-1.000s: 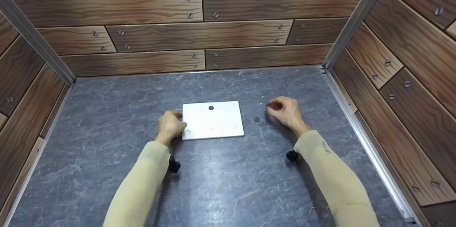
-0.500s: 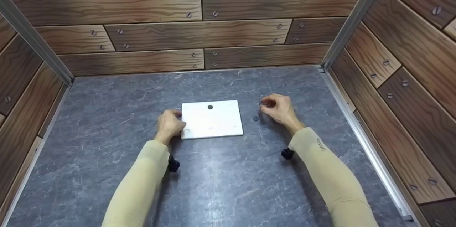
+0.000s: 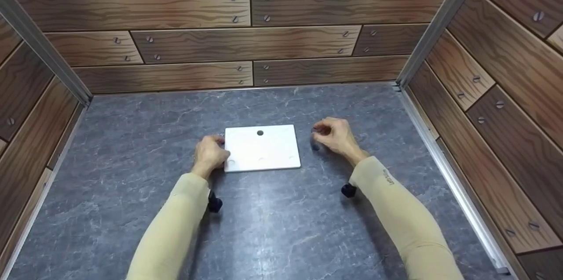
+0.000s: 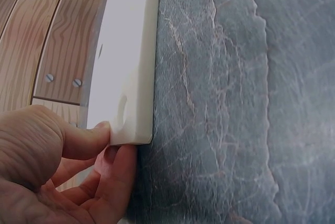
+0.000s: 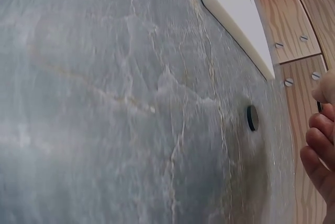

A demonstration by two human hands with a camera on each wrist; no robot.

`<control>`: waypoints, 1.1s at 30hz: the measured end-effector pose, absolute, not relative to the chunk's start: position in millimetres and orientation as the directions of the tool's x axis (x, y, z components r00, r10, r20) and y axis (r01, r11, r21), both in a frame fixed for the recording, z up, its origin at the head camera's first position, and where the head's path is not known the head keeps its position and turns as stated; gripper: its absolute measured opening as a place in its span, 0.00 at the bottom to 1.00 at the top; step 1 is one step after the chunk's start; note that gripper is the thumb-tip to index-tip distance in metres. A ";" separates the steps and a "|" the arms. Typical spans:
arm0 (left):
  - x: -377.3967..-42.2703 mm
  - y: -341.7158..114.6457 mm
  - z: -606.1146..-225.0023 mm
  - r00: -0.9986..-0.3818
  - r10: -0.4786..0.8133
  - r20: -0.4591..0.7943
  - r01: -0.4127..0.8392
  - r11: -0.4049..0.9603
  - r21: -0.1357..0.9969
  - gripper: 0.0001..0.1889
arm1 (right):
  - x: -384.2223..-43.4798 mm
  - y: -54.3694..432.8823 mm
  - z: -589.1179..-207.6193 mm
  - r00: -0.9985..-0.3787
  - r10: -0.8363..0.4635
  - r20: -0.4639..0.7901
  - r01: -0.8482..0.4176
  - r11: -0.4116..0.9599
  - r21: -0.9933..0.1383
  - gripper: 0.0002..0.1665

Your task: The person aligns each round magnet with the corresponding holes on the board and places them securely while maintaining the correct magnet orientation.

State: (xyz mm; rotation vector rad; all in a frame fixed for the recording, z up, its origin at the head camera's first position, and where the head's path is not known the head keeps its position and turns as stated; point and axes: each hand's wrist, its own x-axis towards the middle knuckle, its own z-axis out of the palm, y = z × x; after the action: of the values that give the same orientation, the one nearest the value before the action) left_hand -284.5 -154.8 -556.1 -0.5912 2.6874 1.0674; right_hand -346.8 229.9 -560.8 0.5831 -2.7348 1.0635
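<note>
A white rectangular board (image 3: 268, 148) lies on the grey surface, with shallow round recesses along its near side and a dark round spot (image 3: 260, 132) near its far edge. My left hand (image 3: 210, 155) pinches the board's left edge, thumb on the top face and fingers curled at the edge. To the right of the board, my right hand (image 3: 336, 136) holds a small dark disc between thumb and fingertips, above the surface. Only a dark sliver of this held disc (image 5: 320, 107) shows in the right wrist view. A second dark disc (image 5: 253, 118) lies on the surface below that hand.
The grey marbled surface (image 3: 264, 227) is bounded by wood-patterned walls (image 3: 193, 42) at the back and sides. A metal rail (image 3: 457, 183) runs along the right edge. Each wrist carries a small black camera (image 3: 349, 190).
My right hand has moved left toward the board with its disc, and it now hangs over the disc lying on the surface. My left hand keeps its hold on the board.
</note>
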 end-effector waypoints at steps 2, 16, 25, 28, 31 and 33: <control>-286.1 -156.5 -562.4 -0.908 -0.288 -0.303 -0.418 0.660 0.624 0.28 | -347.0 226.3 -561.8 -0.910 -0.313 0.271 -0.414 0.666 -0.620 0.12; -283.8 -157.0 -556.6 -0.917 -0.273 -0.291 -0.398 0.664 0.633 0.28 | -353.6 195.6 -567.4 -0.903 -0.369 0.221 -0.419 0.641 -0.643 0.13; -284.3 -154.0 -554.8 -0.916 -0.286 -0.280 -0.400 0.674 0.621 0.28 | -360.6 183.5 -569.0 -0.911 -0.366 0.189 -0.397 0.658 -0.640 0.14; -284.5 -154.2 -555.2 -0.912 -0.290 -0.291 -0.411 0.669 0.620 0.28 | -362.9 180.2 -570.0 -0.915 -0.365 0.173 -0.387 0.666 -0.638 0.14; -286.5 -155.5 -557.7 -0.906 -0.293 -0.304 -0.422 0.663 0.619 0.29 | -364.7 177.8 -571.2 -0.917 -0.366 0.158 -0.378 0.677 -0.632 0.15; -291.5 -158.2 -565.8 -0.912 -0.284 -0.297 -0.410 0.668 0.621 0.29 | -365.7 176.5 -571.9 -0.917 -0.369 0.149 -0.376 0.682 -0.627 0.15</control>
State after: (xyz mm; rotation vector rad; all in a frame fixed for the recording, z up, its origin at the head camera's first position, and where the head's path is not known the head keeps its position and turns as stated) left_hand -291.5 -158.2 -565.8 -0.5681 2.7063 1.0710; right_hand -365.7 176.5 -571.9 0.6362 -2.8719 1.0733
